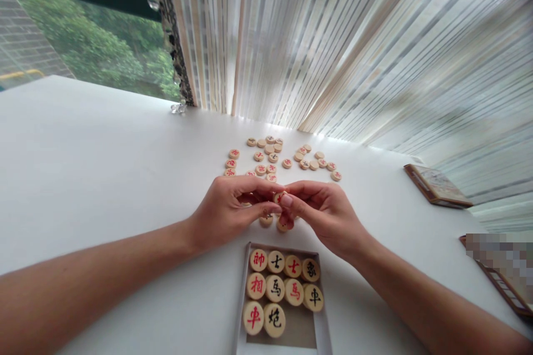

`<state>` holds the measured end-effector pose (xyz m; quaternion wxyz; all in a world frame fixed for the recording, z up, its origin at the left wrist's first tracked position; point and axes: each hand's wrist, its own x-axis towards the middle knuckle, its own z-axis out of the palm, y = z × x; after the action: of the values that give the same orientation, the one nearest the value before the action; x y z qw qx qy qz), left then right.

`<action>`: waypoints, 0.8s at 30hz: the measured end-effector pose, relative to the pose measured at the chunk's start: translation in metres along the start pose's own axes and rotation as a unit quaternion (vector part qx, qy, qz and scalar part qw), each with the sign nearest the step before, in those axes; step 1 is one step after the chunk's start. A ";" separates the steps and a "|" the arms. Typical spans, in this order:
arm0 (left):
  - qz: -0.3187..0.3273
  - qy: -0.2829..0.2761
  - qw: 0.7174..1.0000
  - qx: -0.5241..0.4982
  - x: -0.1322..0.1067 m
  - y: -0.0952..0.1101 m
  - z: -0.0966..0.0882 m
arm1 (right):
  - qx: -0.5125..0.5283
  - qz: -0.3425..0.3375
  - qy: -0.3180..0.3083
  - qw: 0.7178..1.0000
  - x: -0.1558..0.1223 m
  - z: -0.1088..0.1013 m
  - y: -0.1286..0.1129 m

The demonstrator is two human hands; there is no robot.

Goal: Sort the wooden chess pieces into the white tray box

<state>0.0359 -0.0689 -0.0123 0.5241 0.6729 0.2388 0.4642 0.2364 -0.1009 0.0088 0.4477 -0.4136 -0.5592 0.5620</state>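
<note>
Both my left hand [233, 205] and right hand [322, 213] pinch one disc [278, 197] in their fingers above the half-filled box [322, 333]; next it needs setting flat in the open slot

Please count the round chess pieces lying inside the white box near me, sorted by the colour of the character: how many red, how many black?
In the white box, below the left hand and the right hand:
Red-character pieces: 5
Black-character pieces: 5
Total: 10
</note>
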 end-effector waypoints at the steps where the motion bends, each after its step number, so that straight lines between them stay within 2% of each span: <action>1: -0.004 0.001 1.000 -0.007 0.000 0.000 0.000 | -0.003 0.000 -0.004 1.000 0.000 -0.001 0.000; 13: -0.010 0.012 1.000 -0.013 0.001 -0.001 -0.002 | 0.008 0.003 -0.037 0.999 0.001 -0.009 0.000; 24: 0.004 0.029 1.000 -0.010 0.004 -0.004 -0.003 | -0.056 -0.072 0.013 0.996 0.001 -0.009 0.006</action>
<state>0.0362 -0.0629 -0.0147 0.5216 0.6549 0.2464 0.4882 0.2450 -0.0976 0.0023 0.4707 -0.4041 -0.6117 0.4908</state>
